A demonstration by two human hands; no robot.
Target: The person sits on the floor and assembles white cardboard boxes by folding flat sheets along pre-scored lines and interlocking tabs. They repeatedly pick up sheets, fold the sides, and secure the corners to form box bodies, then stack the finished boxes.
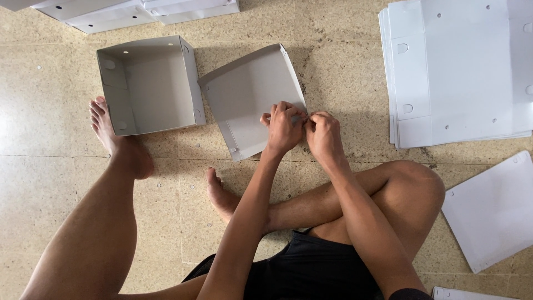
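- The left hand (284, 129) is curled nearly closed, its fingertips pinching the near right corner of a half-folded grey cardboard tray (250, 97); the knuckles face the camera and the thumb is tucked under the edge.
- The right hand (323, 135) sits just beside the left hand, touching it at the fingertips; its fingers are bent tight and pressed on the same tray corner, so both hands grip that one spot.
- The half-folded grey cardboard tray lies on the speckled stone floor (50, 183), tilted, with its far and left walls standing up and its near side low and flat.
- Just left of the tray, almost touching its left wall, stands a finished open grey box (149, 83) with four upright walls and small round holes in them.
- The person's left foot (114, 136) rests on the floor against the near left corner of that box, left of the tray.
- The other foot (220, 194) lies on the floor nearer the body than the tray, under the left forearm, legs crossed.
- Well to the right of the tray, a stack of flat white die-cut sheets (455, 72) lies spread on the floor, with slots and holes punched in them.
- Right of the tray and closer to the body, beside the bent knee, lies a single flat white sheet (494, 214).
- Beyond the tray, at the far left, more white folded pieces (127, 12) lie partly out of view.
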